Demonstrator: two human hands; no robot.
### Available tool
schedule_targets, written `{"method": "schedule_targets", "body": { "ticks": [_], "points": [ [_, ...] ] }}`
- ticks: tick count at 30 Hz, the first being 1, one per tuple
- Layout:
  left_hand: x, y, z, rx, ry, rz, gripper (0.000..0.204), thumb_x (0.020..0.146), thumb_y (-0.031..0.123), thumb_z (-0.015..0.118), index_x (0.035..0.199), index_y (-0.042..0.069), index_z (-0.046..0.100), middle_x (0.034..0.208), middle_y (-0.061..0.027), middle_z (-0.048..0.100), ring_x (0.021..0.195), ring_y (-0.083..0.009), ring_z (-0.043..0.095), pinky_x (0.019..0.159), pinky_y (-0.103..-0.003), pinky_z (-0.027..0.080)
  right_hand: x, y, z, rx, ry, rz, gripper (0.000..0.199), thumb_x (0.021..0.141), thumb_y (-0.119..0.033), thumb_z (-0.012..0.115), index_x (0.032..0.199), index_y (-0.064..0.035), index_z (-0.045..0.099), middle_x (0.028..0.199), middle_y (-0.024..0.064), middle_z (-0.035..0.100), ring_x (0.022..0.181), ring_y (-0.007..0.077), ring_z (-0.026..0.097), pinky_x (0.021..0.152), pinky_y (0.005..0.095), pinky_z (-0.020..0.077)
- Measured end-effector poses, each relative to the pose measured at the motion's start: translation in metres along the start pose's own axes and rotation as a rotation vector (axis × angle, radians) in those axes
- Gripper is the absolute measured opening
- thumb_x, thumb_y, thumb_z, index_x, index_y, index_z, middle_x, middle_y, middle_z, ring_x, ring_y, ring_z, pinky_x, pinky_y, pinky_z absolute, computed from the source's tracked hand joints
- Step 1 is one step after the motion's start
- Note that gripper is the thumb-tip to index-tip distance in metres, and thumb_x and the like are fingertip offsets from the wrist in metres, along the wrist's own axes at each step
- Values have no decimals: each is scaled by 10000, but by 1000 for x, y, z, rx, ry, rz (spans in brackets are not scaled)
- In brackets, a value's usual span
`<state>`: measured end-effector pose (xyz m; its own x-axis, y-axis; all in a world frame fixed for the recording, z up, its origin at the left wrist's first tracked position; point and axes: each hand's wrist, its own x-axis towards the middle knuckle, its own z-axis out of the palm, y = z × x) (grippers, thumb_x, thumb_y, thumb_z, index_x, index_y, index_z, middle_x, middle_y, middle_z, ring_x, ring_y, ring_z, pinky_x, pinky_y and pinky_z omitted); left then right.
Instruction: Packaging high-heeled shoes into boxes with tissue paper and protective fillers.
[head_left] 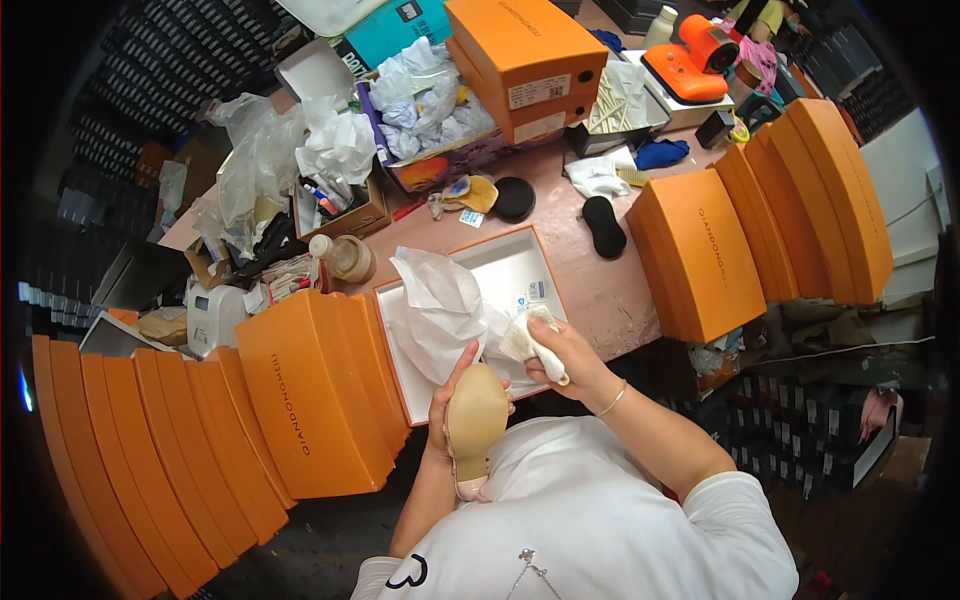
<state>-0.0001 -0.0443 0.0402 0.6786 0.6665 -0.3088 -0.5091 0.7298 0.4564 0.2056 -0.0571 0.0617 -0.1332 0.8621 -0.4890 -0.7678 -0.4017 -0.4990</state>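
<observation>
So the left hand [447, 400] has its fingers wrapped around a beige high-heeled shoe [474, 425], sole up, held just over the near edge of the open white-lined shoebox [520, 265]. The right hand [560, 350] is closed around a crumpled white cloth [527, 337] just beside the toe. White tissue paper [435, 305] fills the box, with stacks of orange shoebox lids [310, 400] on both sides.

The shoe [474, 425] shows only its sole; its upper is hidden, and tissue paper [440, 305] covers the box's floor.
</observation>
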Motion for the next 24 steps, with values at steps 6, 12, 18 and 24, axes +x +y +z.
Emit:
{"method": "schedule_targets", "body": {
  "ticks": [6,12,18,24],
  "points": [
    [3,2,-9,-27,62,-29,665,884,449,462,1415,66,342,1065,-215,612,884,-309,650,754,-400,565,-2,9,-5,154,-55,129,239,955,-292,539,1031,-66,517,825,31,557,520,83,396,446,217,323],
    [21,14,-17,-136,258,-61,613,915,451,388,1385,58,376,1083,-167,613,860,-275,633,768,-417,541,-22,12,23,-1036,83,-362,175,888,-143,591,1028,-38,597,849,65,599,612,135,556,517,249,446],
    [17,1,-17,-243,160,-105,566,928,428,387,1359,62,409,1083,-164,609,926,-269,626,840,-398,514,-14,28,49,-1712,-353,-788,249,718,-145,694,936,-83,590,897,81,564,804,282,604,630,381,501],
    [13,-5,-17,-134,110,-175,628,930,490,360,1397,70,385,1138,-156,608,1038,-272,601,920,-409,486,-24,16,61,-1686,-381,-645,207,747,-109,645,934,-88,558,907,101,564,821,303,608,642,423,493]
  ]
}}
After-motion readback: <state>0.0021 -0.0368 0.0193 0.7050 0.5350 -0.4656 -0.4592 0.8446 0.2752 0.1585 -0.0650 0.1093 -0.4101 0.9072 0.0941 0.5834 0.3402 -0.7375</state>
